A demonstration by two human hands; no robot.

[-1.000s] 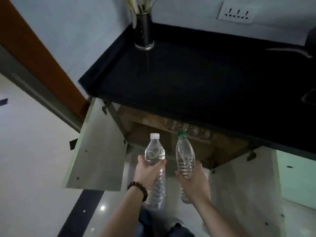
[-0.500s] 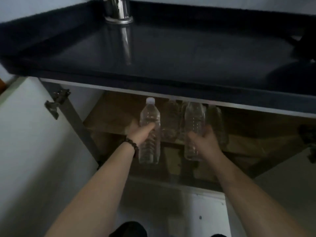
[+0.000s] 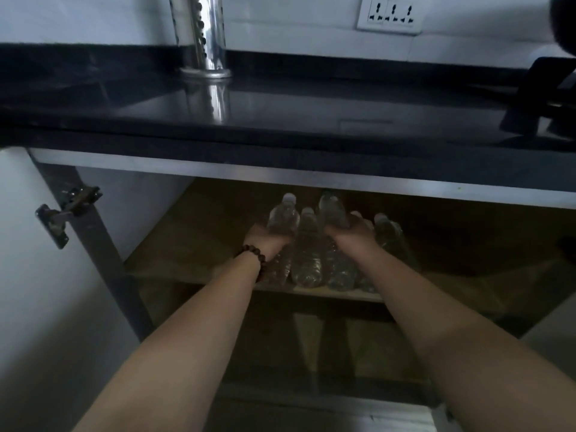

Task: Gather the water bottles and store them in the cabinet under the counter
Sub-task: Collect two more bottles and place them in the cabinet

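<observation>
Two hands reach into the open cabinet [image 3: 93, 275] under the counter [image 3: 280, 120]. We see our left hand [image 3: 265, 240] wrapped around one water bottle [image 3: 282, 218] and our right hand [image 3: 353, 233] wrapped around another bottle [image 3: 333, 210], both over the front edge of the wooden shelf [image 3: 193, 244], among more bottles [image 3: 307, 260] standing there.

both hands pushed deeper into cabinet, left hand [image 3: 265, 240] clear plastic bottle [image 3: 282, 218] and right hand [image 3: 353, 233] bottle [image 3: 332, 210] lowered from mid-air onto wooden shelf [image 3: 187, 244], now among stored bottles
</observation>
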